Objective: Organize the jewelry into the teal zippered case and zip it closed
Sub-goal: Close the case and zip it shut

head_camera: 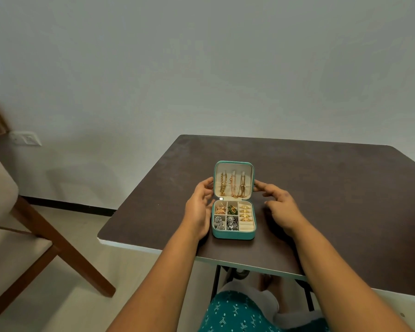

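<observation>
Between the two bare hands, on the dark brown tabletop, sits the small teal zippered jewelry case, open like a book with its lid standing upright at the far side. The left hand lies just beside the case's left wall, palm turned inward, its fingers loosely curled and its fingertips touching the lid's left edge. It grips nothing firmly; it looks placed to steady the lid and base together. The right hand is spread wider and empty, its index fingertip touching or nearly touching the lid's right edge, the other fingers hanging free just off the case's right side.

Against the cream lining of the lid hang three gold chains from small hooks, which keeps them from tangling. Nearer the wrists, the base is split into compartments: orange-gold earrings and green-stoned pieces in the far pair, silver ornate pieces in the near pair, and gold rings pushed into the padded roll on the right-hand side. No loose jewelry shows on the table, so the sorting seems done.

With a hand on each side of the lid, the likely next step is folding it down onto the base, then running the zipper round. The chains could swing and catch in the seam.
</observation>
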